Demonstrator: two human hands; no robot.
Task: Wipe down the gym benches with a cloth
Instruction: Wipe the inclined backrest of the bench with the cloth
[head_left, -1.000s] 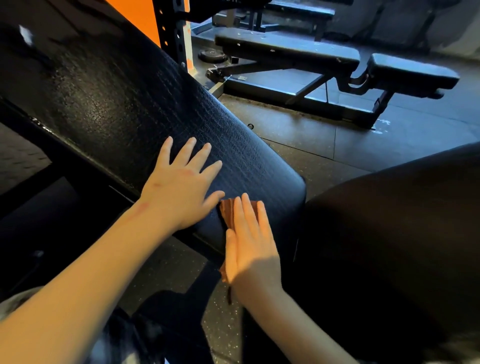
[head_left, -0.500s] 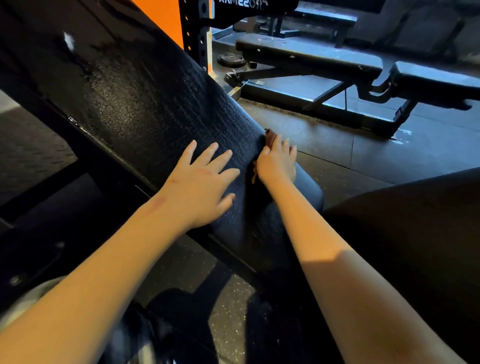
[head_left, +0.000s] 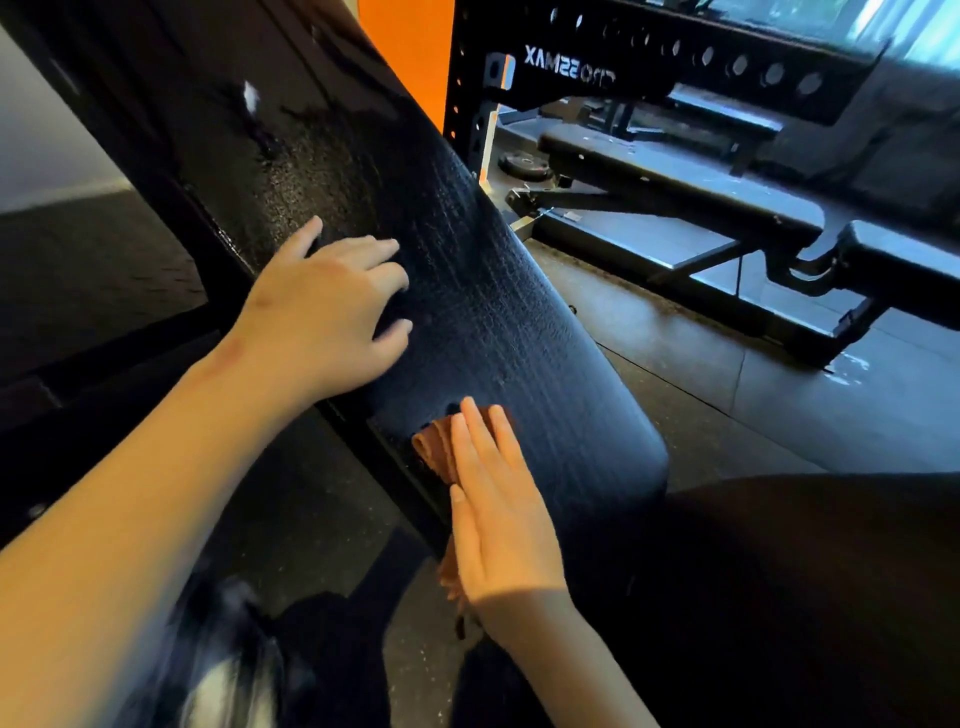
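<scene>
Brown cloth (head_left: 434, 448) pinned under right hand (head_left: 501, 525), low end of inclined bench pad (head_left: 467, 291).
Right fingers straight and together, pressing cloth flat near pad's left edge; cloth tail hangs below the palm. Left hand (head_left: 322, 312) rests higher on pad, fingers spread, holding nothing. Blurry, so can't tell if the right thumb hooks the cloth. Second bench (head_left: 675, 176) behind.
</scene>
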